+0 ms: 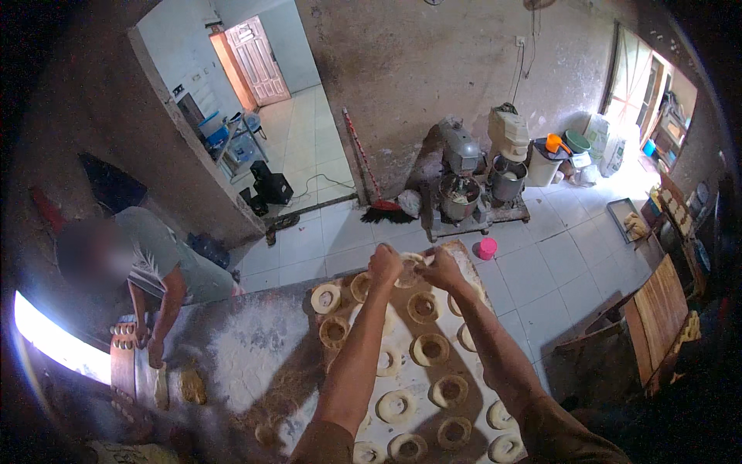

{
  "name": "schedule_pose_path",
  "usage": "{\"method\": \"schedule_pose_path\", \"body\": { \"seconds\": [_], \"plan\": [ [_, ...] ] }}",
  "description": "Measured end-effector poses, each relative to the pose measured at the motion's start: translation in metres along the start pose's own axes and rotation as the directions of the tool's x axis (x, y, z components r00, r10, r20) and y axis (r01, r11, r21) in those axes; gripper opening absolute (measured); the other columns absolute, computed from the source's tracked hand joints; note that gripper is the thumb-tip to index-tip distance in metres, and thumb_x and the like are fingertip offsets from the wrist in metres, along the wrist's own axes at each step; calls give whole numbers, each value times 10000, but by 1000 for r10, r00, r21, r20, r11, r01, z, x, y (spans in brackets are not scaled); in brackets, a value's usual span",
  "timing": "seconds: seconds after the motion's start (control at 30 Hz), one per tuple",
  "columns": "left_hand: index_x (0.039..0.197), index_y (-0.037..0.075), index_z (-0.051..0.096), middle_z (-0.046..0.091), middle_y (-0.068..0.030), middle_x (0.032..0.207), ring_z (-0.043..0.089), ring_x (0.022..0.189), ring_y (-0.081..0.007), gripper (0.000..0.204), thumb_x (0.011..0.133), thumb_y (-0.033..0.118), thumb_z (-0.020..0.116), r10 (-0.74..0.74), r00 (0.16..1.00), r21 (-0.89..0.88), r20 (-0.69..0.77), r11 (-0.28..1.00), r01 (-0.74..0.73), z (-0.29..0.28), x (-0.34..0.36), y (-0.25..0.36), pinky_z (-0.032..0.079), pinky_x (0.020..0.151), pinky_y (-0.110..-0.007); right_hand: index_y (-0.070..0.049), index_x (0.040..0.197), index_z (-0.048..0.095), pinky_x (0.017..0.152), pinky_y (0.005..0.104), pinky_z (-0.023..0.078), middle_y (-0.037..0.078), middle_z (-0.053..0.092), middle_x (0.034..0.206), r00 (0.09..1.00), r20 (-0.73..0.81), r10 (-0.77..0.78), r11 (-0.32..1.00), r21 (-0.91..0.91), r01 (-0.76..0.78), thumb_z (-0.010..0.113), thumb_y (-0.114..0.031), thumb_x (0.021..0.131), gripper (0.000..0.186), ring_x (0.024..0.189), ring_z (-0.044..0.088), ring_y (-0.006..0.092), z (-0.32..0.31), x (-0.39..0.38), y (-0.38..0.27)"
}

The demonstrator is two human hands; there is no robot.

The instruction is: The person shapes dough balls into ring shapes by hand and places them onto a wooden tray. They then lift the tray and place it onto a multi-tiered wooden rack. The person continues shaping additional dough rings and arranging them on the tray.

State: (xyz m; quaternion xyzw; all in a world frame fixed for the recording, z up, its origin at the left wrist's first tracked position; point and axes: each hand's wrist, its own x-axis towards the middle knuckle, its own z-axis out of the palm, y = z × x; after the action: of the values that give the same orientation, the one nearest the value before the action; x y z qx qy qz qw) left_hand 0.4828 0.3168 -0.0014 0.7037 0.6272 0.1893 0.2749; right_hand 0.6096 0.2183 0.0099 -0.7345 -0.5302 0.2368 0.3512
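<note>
At the far end of a floured board (478,402), both my arms are stretched out over rows of pale dough rings (396,406). My left hand (384,264) is closed at the left side of one dough ring (410,258). On that ring's right side, my right hand (442,271) pinches with bent fingers. The ring hangs between the hands or touches the board; I cannot tell which. Several more rings, some in my arms' shadow, lie under and between my forearms, which hide part of the rows.
Left of the board, flour covers the tabletop (251,340). A co-worker (174,259) handles a dough strip (161,387) there, beside a yellowish lump (192,386). Beyond the table stand two mixers (461,155), a pink cup (487,248) and a broom (386,210). Wooden boards (658,317) lean at right.
</note>
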Motion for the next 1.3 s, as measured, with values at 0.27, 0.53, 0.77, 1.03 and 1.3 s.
{"method": "schedule_pose_path", "body": {
  "seconds": [0.27, 0.53, 0.77, 1.03, 1.3],
  "plan": [
    [978, 69, 623, 603, -125, 1053, 514, 1068, -319, 367, 806, 393, 625, 327, 928, 251, 177, 897, -364, -9, -10, -11, 275, 963, -617, 27, 1221, 418, 625, 342, 478, 140, 590, 830, 998, 66, 4, 999, 49, -7, 671, -247, 794, 567, 725, 608, 223, -13, -86, 28],
    [1075, 102, 577, 564, -90, 1096, 504, 1057, -298, 349, 809, 317, 646, 465, 829, 53, -311, 879, -473, -34, -80, -56, 316, 959, -521, -26, 1160, 498, 627, 289, 471, 71, 565, 792, 994, 111, 25, 970, 237, -51, 606, -98, 824, 361, 737, 567, 151, -23, -211, -38],
    [967, 60, 598, 609, -117, 921, 554, 920, -338, 167, 838, 166, 591, 14, 821, -74, -571, 995, -69, -157, -329, -272, 400, 848, -475, -10, 1009, 560, 606, 259, 476, 56, 591, 740, 957, 275, 95, 901, 385, -200, 512, 29, 848, 173, 650, 571, 104, 14, -311, -49],
    [1045, 41, 595, 562, -179, 1117, 426, 1141, -384, 308, 841, 271, 579, -219, 939, 230, -265, 932, 282, -241, -384, -391, 287, 988, -526, -4, 986, 566, 665, 293, 500, 91, 613, 786, 864, 493, -98, 934, 347, -91, 524, 2, 868, 126, 724, 616, 152, 91, -337, -169],
    [1161, -1, 464, 549, -153, 1029, 575, 914, -238, 329, 910, 197, 543, 10, 970, -425, -243, 898, -116, -224, -395, -401, 484, 772, -355, 19, 1119, 546, 767, 315, 504, 133, 636, 970, 792, 538, -290, 931, 350, 103, 593, -94, 869, 279, 867, 626, 197, 245, -358, -221]
  ]
}}
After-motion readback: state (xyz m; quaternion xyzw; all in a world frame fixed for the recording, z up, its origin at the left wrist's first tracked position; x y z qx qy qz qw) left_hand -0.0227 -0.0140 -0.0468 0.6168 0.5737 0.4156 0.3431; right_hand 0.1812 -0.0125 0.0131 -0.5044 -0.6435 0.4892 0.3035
